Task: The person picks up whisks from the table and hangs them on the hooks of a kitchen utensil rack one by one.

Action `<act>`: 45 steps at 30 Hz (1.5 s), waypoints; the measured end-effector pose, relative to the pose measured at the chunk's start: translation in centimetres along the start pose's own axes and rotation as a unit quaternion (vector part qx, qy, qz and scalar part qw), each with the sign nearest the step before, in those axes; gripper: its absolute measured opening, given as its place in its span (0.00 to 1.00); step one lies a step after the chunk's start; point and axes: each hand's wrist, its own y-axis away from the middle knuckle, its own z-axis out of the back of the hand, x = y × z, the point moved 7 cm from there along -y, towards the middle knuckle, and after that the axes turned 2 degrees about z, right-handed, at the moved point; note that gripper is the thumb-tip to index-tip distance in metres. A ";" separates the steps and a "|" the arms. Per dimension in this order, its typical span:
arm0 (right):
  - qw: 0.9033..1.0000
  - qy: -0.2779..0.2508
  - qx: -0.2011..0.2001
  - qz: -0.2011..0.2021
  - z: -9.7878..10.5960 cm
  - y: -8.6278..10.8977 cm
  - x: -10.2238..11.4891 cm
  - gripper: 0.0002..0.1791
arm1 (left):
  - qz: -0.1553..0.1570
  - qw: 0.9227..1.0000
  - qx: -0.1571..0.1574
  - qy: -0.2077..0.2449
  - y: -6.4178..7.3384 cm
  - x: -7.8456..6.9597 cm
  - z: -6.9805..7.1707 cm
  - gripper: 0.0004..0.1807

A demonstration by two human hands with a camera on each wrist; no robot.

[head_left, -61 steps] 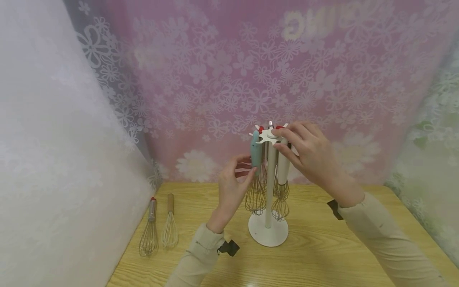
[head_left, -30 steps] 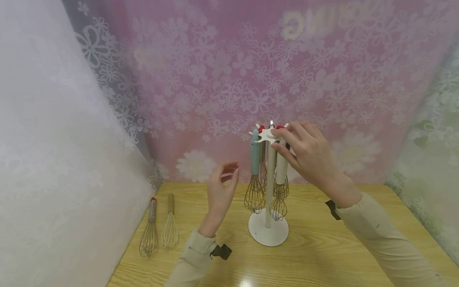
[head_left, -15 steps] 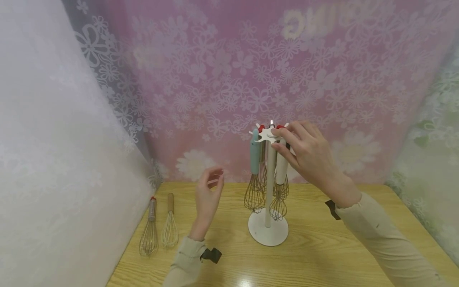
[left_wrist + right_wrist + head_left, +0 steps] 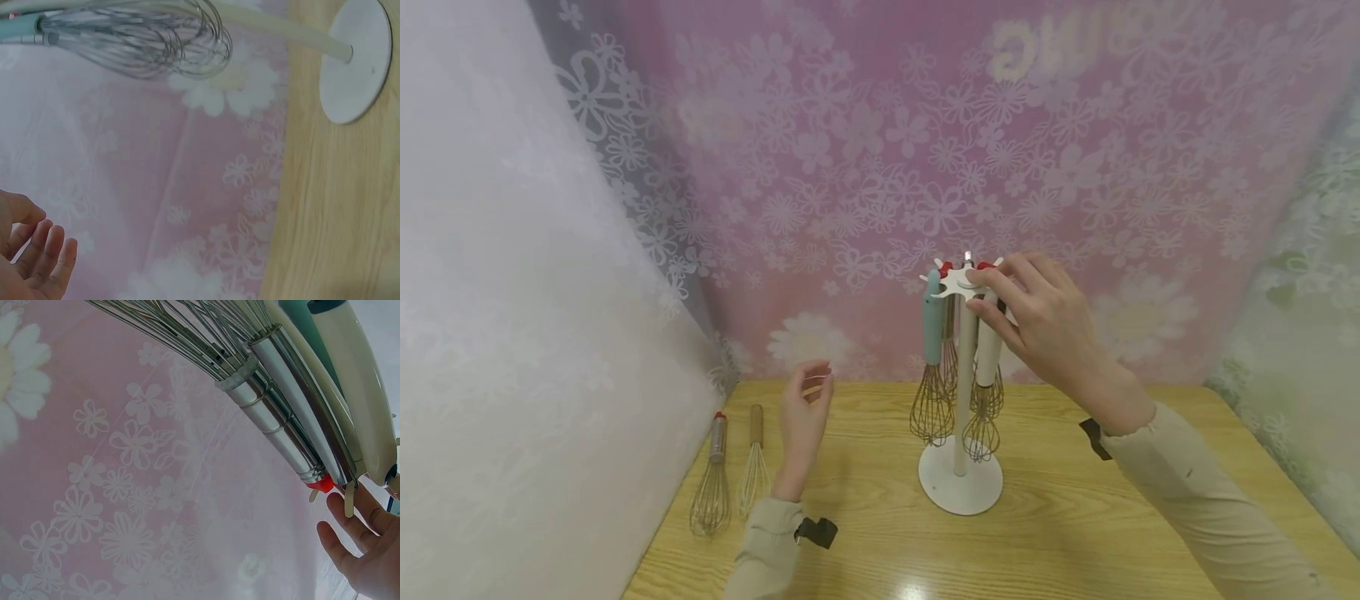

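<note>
A white whisk stand point(image 4: 961, 467) with a star-shaped hook top stands on the table. From its hooks hang a teal-handled whisk point(image 4: 933, 333), a cream-handled whisk point(image 4: 988, 354) and, in the right wrist view, metal-handled whisks point(image 4: 269, 403), one with a red end. My right hand point(image 4: 1048, 325) pinches the stand's top, index finger over the disc and thumb at its near edge. My left hand point(image 4: 805, 421), fingers loosely curled and holding nothing, is left of the stand, close to a wooden-handled whisk point(image 4: 757, 425) lying on the table.
A metal whisk with a red end point(image 4: 718, 440) lies left of the wooden-handled one, near a pale curtain point(image 4: 550, 333). A pink floral curtain point(image 4: 850, 167) hangs behind the wooden table point(image 4: 1075, 517).
My left hand has let go of the teal-handled whisk, which now hangs on the stand, and has moved left toward the whisks on the table. My right hand has stayed at the stand's top.
</note>
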 end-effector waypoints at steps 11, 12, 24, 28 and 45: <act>1.000 -0.001 -0.004 0.002 -0.1 0.0 -0.1 0.30 | 0.055 0.996 -0.033 -0.065 -0.8 4.3 3.2 0.11; 1.000 -0.001 -0.003 0.002 -0.1 0.0 -0.1 0.29 | 0.059 0.995 -0.036 -0.072 -0.9 4.7 3.5 0.11; 1.000 -0.001 0.001 0.005 -0.1 0.0 0.0 0.30 | 0.105 0.987 -0.024 -0.120 -2.0 8.5 6.3 0.13; 1.000 0.004 0.004 0.004 -0.1 0.0 0.0 0.30 | 0.097 0.983 -0.026 -0.151 -2.2 9.6 7.4 0.12; 1.000 -0.001 0.004 0.000 -0.2 0.0 0.0 0.30 | 0.223 0.936 0.074 -0.262 -1.4 15.3 10.2 0.23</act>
